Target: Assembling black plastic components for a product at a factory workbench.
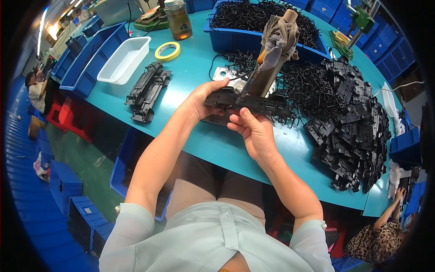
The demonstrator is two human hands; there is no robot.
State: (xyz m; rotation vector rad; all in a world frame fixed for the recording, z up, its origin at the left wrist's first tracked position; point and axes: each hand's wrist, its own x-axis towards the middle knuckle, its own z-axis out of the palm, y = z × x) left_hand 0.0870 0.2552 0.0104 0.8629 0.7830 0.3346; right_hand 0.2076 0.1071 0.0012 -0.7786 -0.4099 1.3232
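Crosswise, black part (268, 106): left fingers (219, 85) gripping end, right fingers (249, 119) pinching near edge

Under the black plastic part (268, 107), most fingers of the left hand (199, 98) are hidden. Beyond the right hand (259, 138), that part conceals the foot of a post (262, 83). Left of both, the tabletop (195, 59) covers some of a blue crate (120, 166).

Yel. tape roll (170, 58) nr wht. tub (124, 63) & lidded jar (179, 23); red stool (76, 121) on flr. (102, 170), L side
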